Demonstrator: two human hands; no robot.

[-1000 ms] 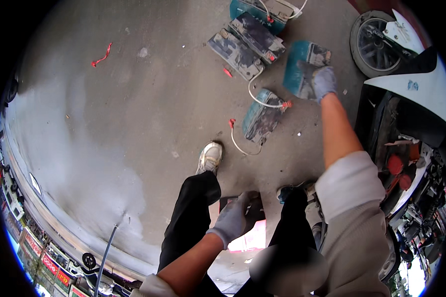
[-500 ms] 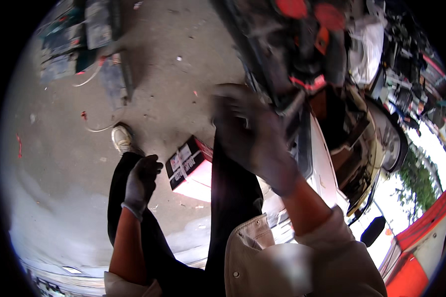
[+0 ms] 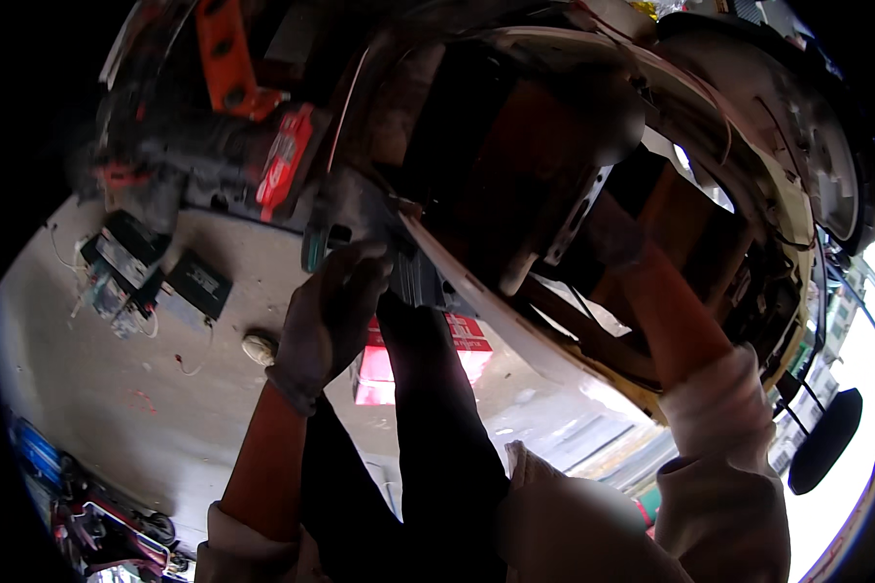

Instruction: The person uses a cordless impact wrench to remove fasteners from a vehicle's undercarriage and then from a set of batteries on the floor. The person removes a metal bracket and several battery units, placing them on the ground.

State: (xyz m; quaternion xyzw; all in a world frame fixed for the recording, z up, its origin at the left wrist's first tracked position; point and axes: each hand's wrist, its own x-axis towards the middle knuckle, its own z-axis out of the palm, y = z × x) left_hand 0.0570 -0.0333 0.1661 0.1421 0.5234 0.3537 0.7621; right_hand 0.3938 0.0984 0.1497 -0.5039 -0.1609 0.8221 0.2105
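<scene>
My left hand (image 3: pixel 331 321), in a grey glove, is at the edge of a dark plastic panel (image 3: pixel 413 277) on an opened vehicle. Its fingers are bent and pressed together; what they hold, if anything, is hidden. Beside the fingertips is a small teal-and-black part (image 3: pixel 315 249). Deep in the dark open compartment is my right hand (image 3: pixel 617 233), also gloved, its fingers lost in shadow. A metal strip with holes (image 3: pixel 578 216) runs just left of that hand. The compartment's pale body rim (image 3: pixel 501 311) curves below it.
Several dark batteries with wires (image 3: pixel 199 284) lie on the floor at left. A red-and-pink box (image 3: pixel 374 374) stands by my legs. An orange bracket (image 3: pixel 226 58) and a red-labelled part (image 3: pixel 285 160) are at upper left. A black mirror (image 3: pixel 826 442) juts out at right.
My view has swung right and closer over the vehicle. The right hand has gone from above the floor into the compartment. The left hand has come up to the panel's edge.
</scene>
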